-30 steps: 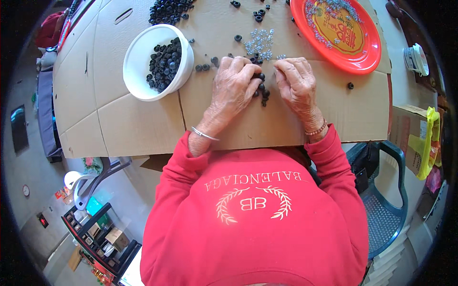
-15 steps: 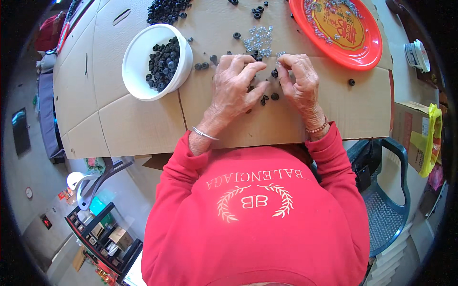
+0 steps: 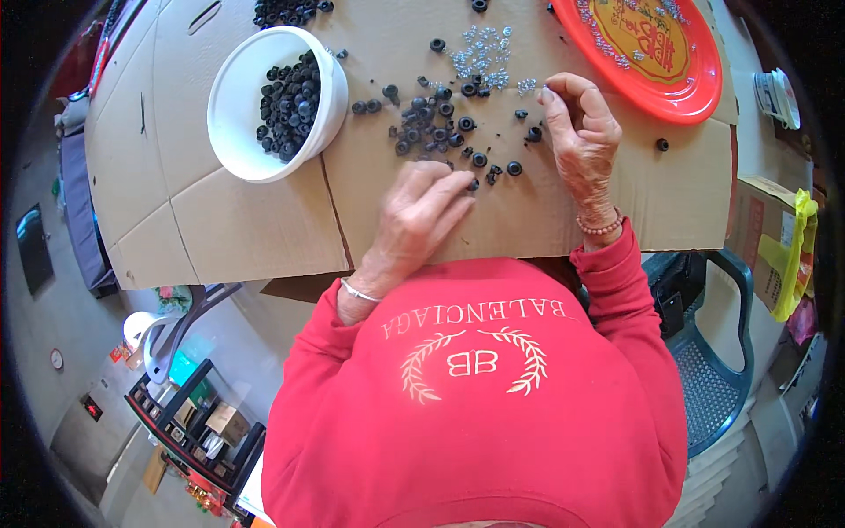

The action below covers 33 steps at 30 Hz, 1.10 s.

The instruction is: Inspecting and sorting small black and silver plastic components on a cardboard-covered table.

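Low over the cardboard, my left hand [image 3: 424,209] is slightly blurred, its fingers curled and pinched at a small round black part [image 3: 473,184]. My right hand [image 3: 581,123] is raised a little to the right, thumb and forefinger pressed together. Whatever sits between those fingertips is too small to make out. Between the hands lies a loose pile of black round parts [image 3: 427,128], some ring-like with a hole in the middle. Just beyond it, small clear pieces [image 3: 480,57] are spread in a patch.
A white bowl [image 3: 224,110] holding many black parts stands at the left, beside another black heap [image 3: 286,11]. At the far right lies a red plate [image 3: 701,97] with clear pieces on it. The cardboard [image 3: 255,229] ends near my body. A green chair [image 3: 711,387] stands at the right.
My left hand has drawn back toward me, uncovering the pile of black parts. My right hand has moved to the right, away from it. The whole view has shifted slightly.
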Tool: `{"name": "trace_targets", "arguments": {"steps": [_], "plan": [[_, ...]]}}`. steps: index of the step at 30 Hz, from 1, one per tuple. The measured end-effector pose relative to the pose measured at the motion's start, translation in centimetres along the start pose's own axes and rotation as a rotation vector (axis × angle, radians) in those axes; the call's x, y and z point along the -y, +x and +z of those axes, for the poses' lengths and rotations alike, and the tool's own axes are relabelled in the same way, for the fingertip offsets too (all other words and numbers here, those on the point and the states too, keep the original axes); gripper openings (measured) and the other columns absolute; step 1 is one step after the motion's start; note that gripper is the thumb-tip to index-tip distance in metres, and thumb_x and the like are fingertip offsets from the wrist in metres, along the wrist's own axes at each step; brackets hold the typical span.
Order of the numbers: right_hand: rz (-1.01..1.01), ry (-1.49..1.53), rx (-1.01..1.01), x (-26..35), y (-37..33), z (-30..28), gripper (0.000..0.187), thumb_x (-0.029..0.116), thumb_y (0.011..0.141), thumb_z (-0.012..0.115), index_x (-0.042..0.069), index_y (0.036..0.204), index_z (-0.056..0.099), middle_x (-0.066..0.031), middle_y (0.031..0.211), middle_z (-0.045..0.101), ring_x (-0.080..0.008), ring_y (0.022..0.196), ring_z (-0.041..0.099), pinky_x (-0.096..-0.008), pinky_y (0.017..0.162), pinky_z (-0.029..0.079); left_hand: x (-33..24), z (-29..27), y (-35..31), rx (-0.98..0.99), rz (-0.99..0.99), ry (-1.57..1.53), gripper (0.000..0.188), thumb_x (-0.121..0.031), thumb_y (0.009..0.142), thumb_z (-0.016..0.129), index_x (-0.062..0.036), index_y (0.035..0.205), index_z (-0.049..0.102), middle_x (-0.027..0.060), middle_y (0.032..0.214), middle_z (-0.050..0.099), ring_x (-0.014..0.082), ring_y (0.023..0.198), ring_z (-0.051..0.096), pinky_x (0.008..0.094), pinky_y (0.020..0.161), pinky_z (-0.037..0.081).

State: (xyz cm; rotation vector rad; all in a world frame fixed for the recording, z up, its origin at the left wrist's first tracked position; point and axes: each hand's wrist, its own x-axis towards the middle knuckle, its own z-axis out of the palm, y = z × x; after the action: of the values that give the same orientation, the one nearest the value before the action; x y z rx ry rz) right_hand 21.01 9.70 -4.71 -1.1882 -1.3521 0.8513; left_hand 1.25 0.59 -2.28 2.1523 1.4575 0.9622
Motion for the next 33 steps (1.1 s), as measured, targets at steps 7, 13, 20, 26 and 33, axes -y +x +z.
{"name": "trace_targets", "arguments": {"steps": [7,13,20,26,33], "plan": [[-0.027,-0.082,0.060,-0.3,-0.2,0.0,0.011,0.001,0.087,0.061,0.002,0.098,0.061,0.0028,0.083,0.061,-0.0031,0.073,0.054,-0.0171,0.064,0.044,-0.4,0.5,0.6,-0.026,0.013,-0.055,0.024,0.001,0.069,0.072,-0.0028,0.091,0.063,0.0093,0.086,0.058,0.0220,0.078,0.059,0.0325,0.063,0.049],[-0.025,-0.035,0.058,0.6,-0.1,-0.1,0.010,-0.001,0.084,0.063,0.003,0.093,0.062,0.0022,0.080,0.060,-0.0036,0.070,0.053,-0.0185,0.062,0.045,-0.7,-0.7,0.4,-0.049,-0.618,-1.131,0.019,0.001,0.080,0.067,-0.0002,0.098,0.060,0.0103,0.098,0.062,0.0120,0.081,0.060,0.0227,0.066,0.051],[-0.065,-0.059,0.192,2.5,-0.3,-0.9,0.010,-0.006,0.084,0.061,0.000,0.093,0.061,0.0016,0.084,0.058,-0.0039,0.074,0.052,-0.0184,0.068,0.043,-0.3,-0.2,-1.1,-0.014,-0.769,-1.720,0.016,-0.008,0.087,0.062,-0.0035,0.102,0.060,0.0102,0.091,0.065,0.0127,0.075,0.062,0.0217,0.059,0.049],[-0.235,0.141,0.620,8.8,-2.4,-0.5,0.022,-0.015,0.072,0.064,-0.002,0.089,0.060,-0.0105,0.080,0.060,-0.0204,0.074,0.058,-0.0294,0.067,0.046,-0.9,-1.5,-1.2,0.035,-0.766,-1.633,0.017,-0.007,0.086,0.064,-0.0020,0.102,0.061,0.0096,0.089,0.064,0.0121,0.074,0.061,0.0222,0.059,0.049],[-0.237,0.129,0.627,8.3,-3.8,-0.2,0.021,-0.012,0.071,0.067,-0.001,0.087,0.060,-0.0090,0.079,0.061,-0.0196,0.072,0.058,-0.0287,0.064,0.046,-1.7,-2.3,-1.1,0.111,-0.705,-1.482,0.022,-0.007,0.083,0.068,0.0032,0.101,0.060,0.0102,0.085,0.065,0.0139,0.070,0.061,0.0229,0.058,0.050]]}}
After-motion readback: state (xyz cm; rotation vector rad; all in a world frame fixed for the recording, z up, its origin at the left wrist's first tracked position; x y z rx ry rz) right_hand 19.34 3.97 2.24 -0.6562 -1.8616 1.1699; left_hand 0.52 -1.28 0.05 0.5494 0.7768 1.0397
